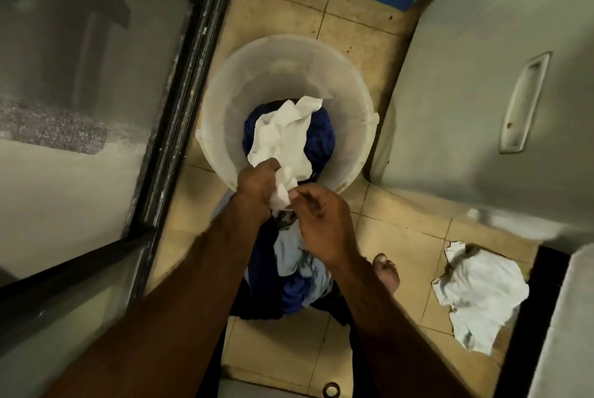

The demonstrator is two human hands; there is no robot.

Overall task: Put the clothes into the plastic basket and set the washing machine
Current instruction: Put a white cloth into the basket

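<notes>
Step in hand: loading clothes into the basket. Machine setting not yet begun.

Basket (221, 82) stands on the tiled floor (353, 21), pale plastic, round, open top. Inside at the bottom lies a dark blue garment (319, 140); across it lies a white cloth (279, 137), most of it already inside, its near end trailing up over the near rim.

Left hand (257, 187) is closed around that trailing end, fingers curled, just above the rim. Right hand (321, 224) is close beside it, fingers curled; thumb and forefinger appear to pinch the very tip of the same cloth.

Under the hands, just short of the basket, sits a heap of clothes (299, 269) on the floor, light blue and dark blue mixed, with a bare foot (385, 272) beside it. Well apart on the right lies a second white cloth (479, 294), flat on the tiles.

Grey cabinet (466, 92) with a recessed handle stands right of the basket — cannot tell whether this is the washing machine.

Judgement: early to middle of loading. Next move calls for both hands to release so the cloth drops fully inside, then reach down to the heap — the loose cloth on the right is easy to forget.
</notes>
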